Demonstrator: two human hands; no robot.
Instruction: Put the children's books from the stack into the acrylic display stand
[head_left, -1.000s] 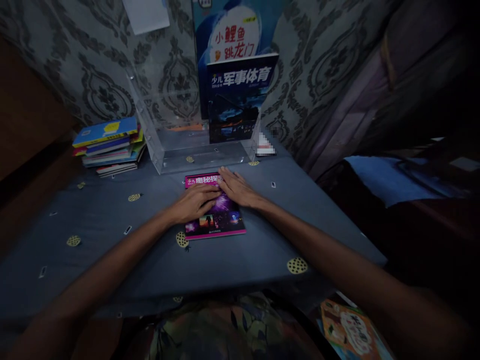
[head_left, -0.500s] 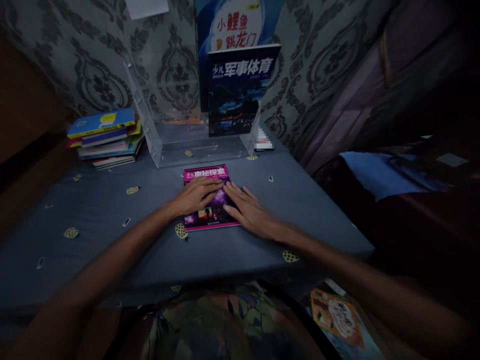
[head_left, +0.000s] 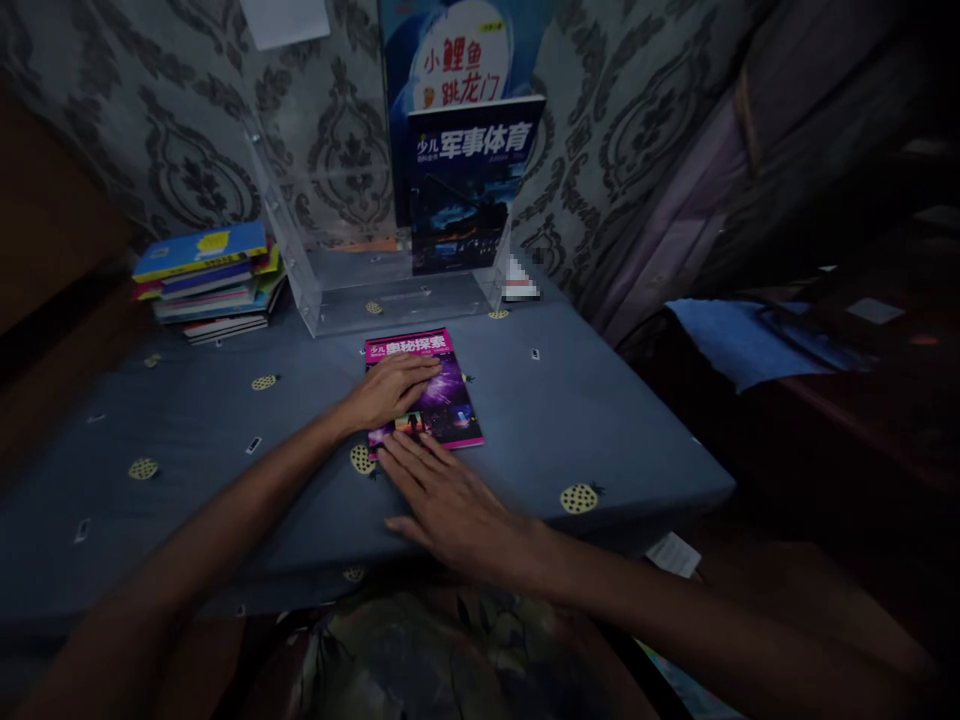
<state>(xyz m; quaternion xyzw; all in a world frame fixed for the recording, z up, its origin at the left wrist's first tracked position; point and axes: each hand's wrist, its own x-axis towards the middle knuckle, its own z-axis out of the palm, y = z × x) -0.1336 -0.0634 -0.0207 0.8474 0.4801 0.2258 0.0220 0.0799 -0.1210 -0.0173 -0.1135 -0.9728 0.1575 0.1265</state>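
Head view. Left hand (head_left: 390,392) flat and spread on the purple book (head_left: 435,395), palm pressing the near-left part of the cover, gripping nothing. Right hand (head_left: 450,505) also open, fingers loosely fanned, resting on the blue cloth (head_left: 225,430) just nearer than the book's front edge, fingertips (head_left: 396,452) touching or just short of that edge; hard to tell which in the dim light. Book lying flat, front cover up, directly beneath the left hand and just beyond the right.

Beyond both hands: a clear acrylic stand (head_left: 322,290) with a dark blue book (head_left: 465,185) upright inside it, toward its right end, and a larger light blue book (head_left: 457,60) upright behind that. Beyond and to the left of the left hand: a stack of books (head_left: 210,282) lying flat. Well to the right of the right hand, past the cloth's edge: a blue sheet (head_left: 731,340) on dark furniture.

Likely risks, judged from this pose: glossy cover under a flat palm, so a slide across the cloth rather than a clean lift; cloth loose, so bunching under the right hand and dragging the book askew; thin cover caught by fingertips alone, so bending or creasing at the front edge; poor light, so a misjudged edge.
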